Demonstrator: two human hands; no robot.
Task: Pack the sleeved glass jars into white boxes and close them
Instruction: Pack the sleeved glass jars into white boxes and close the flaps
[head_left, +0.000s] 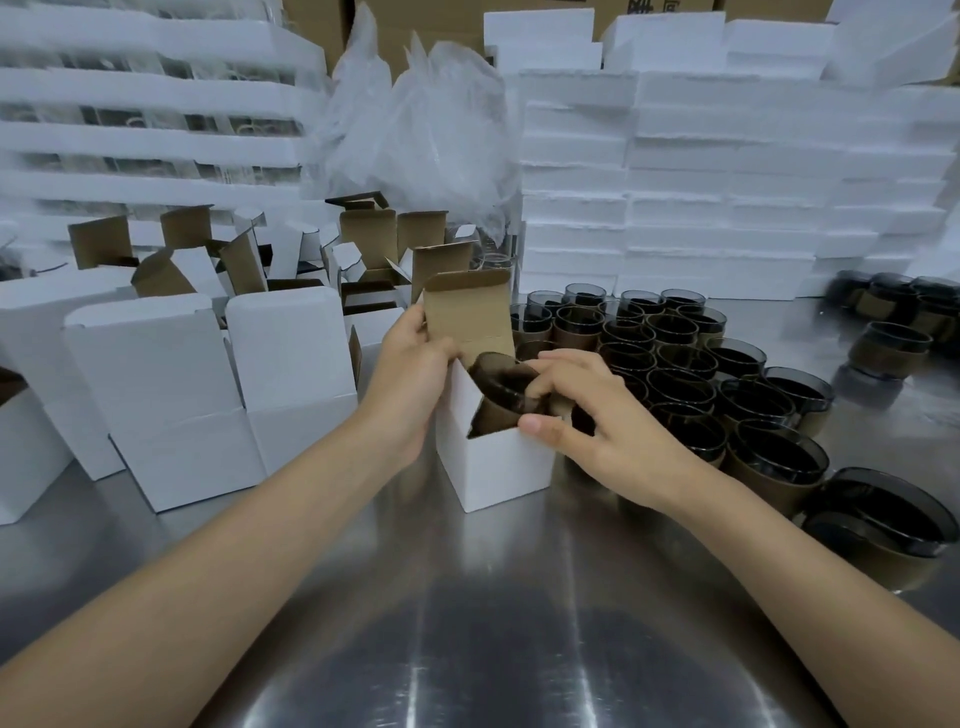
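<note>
Left hand (415, 374) grips box (493, 457); right hand (597, 421) pinches jar (506, 384).

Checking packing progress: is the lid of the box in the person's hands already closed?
No, the lid flap stands upright while the jar sits tilted in the box mouth.

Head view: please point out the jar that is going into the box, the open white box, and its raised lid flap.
jar (506, 382), head view, on its dark glass rim.
open white box (496, 465), head view, on its front wall.
lid flap (465, 317), head view, on its brown inner face.
</note>
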